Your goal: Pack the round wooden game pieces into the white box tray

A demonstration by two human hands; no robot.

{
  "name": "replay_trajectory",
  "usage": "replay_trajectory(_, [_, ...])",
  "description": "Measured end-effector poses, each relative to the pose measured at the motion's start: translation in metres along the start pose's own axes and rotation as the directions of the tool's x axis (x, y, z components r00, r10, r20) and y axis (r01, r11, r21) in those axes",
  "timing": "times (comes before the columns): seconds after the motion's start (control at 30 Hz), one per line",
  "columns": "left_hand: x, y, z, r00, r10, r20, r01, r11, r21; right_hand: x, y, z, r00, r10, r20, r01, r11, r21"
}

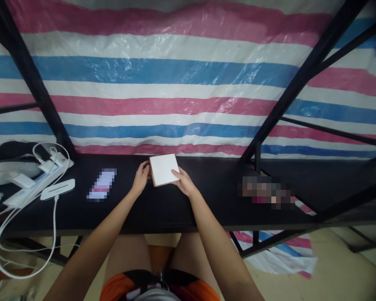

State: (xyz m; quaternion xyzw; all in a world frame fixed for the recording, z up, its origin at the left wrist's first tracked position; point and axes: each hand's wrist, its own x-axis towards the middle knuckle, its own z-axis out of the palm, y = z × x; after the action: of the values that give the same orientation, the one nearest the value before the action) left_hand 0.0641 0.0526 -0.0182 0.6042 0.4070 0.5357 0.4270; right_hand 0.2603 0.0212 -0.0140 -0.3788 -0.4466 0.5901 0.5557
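Striped plastic sheeting (pixel 163 71) backs a black table (pixel 221 209) over pale floor (pixel 335 251).

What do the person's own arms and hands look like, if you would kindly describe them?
The left hand and right hand are bare, with no glove, watch or bracelet visible. No sleeve, cable or clear marking shows on the forearms. The person wears orange-and-black shorts.

Arms (pixel 102 234) extended forward, converging; left hand (pixel 141 177) curled; right hand (pixel 184 180) pinching, thumb (pixel 176 172) uppermost.
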Motion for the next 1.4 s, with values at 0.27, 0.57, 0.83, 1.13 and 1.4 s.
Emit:
replay_trajectory(0.27, [0.0, 0.002, 0.0, 0.982, -0.042, 0.183, 0.053, 0.997, -0.055, 0.007, 0.005, -0.005, 0.976, -0.195, -0.098, 0.185, 0.977, -0.103])
replay_trajectory(0.57, [-0.001, -0.001, -0.014, 0.911, 0.338, 0.237, -0.412, 0.779, 0.473, 0.008, 0.004, -0.015, 0.982, 0.137, -0.133, -0.123, 0.986, 0.108])
replay_trajectory(0.83, [0.004, -0.006, -0.015, 0.881, 0.401, 0.25, -0.472, 0.77, 0.43, 0.005, 0.005, -0.01, 0.993, 0.095, -0.067, -0.09, 0.993, 0.073])
replay_trajectory(1.13, [0.003, 0.003, -0.014, 0.972, -0.078, 0.222, 0.038, 0.984, 0.177, 0.003, 0.006, -0.008, 0.998, 0.054, 0.01, -0.054, 0.998, -0.011])
replay_trajectory(1.4, [0.003, -0.01, -0.008, 0.976, -0.159, 0.15, 0.11, 0.95, 0.293, 0.012, 0.019, -0.011, 0.936, -0.308, -0.169, 0.12, 0.731, -0.672])
